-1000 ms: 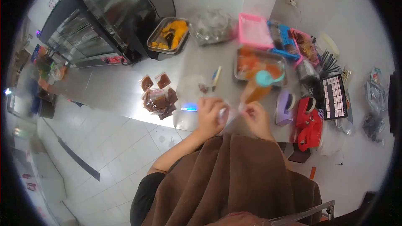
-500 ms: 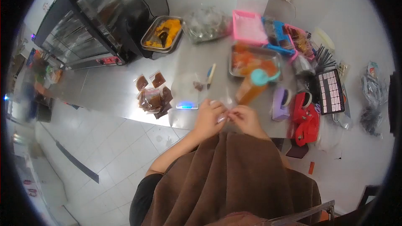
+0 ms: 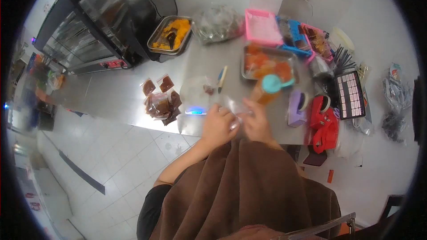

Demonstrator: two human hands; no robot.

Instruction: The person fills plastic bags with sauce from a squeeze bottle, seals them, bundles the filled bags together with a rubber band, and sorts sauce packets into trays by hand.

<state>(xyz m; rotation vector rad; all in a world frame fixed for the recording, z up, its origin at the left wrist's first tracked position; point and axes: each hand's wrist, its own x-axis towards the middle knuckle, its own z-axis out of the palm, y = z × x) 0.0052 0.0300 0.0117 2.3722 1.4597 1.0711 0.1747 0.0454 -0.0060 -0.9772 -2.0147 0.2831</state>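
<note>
From the head view, both hands are up at the near edge of the brushed steel counter (image 3: 133, 80). The left hand (image 3: 218, 124) has its fingers curled in around a thin, clear, shiny plastic piece (image 3: 234, 106), and the right hand (image 3: 257, 122) has its fingertips bent in at the other side of it (pretty blurry, so I can't tell the exact grip). The plastic sits right between the two hands. Just beyond the left hand there's a flat pale scale with a blue-lit display (image 3: 195, 111), and left of that a pile of small clear packets with brown filling (image 3: 159, 104). An amber bottle with a teal lid (image 3: 269, 90) stands beyond the right hand, by a steel tray of orange-red stuff (image 3: 289, 66).
</note>
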